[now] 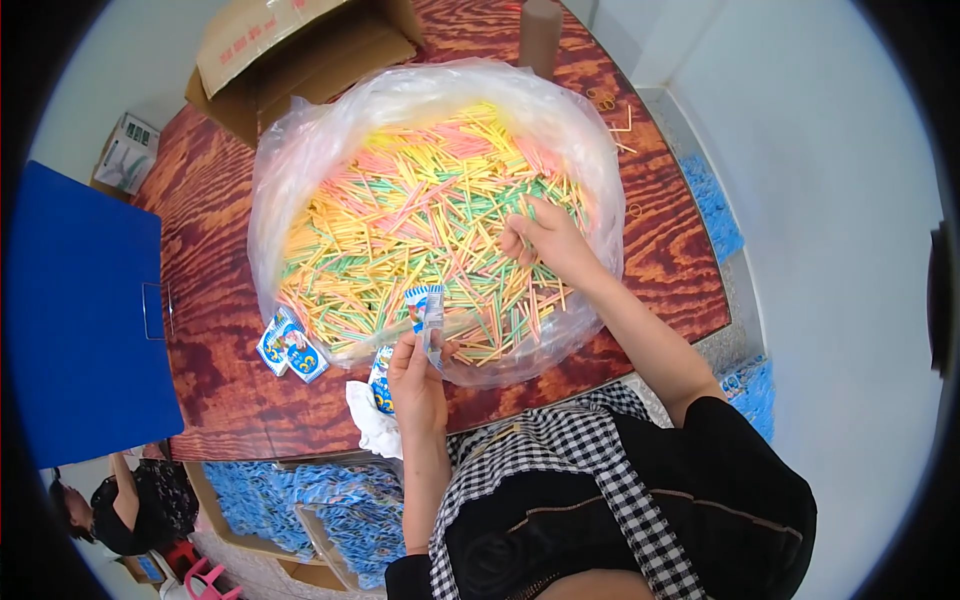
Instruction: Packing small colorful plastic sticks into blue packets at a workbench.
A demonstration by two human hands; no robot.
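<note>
A wide clear plastic bag point(275, 190) lies spread on the table, heaped with thin yellow, pink and green sticks point(400, 230). My left hand point(415, 385) is closed on a small blue-and-white packet point(427, 305) with a clear part, upright at the bag's near edge. My right hand point(548, 240) is over the right side of the heap, fingers curled in a pinch around some sticks; how many is hidden. Two more small packets point(291, 347) lie at the bag's near left. Another packet point(381, 380) and a white cloth point(372, 420) are beside my left wrist.
An open cardboard box point(240, 90) and a brown cylinder point(541, 40) stand behind the bag. Rubber bands point(601, 98) and loose sticks lie on the red wood-grain table point(680, 260). A blue panel point(90, 320) is at left. Boxes of blue packets point(265, 500) sit below; another person point(125, 505) is beyond.
</note>
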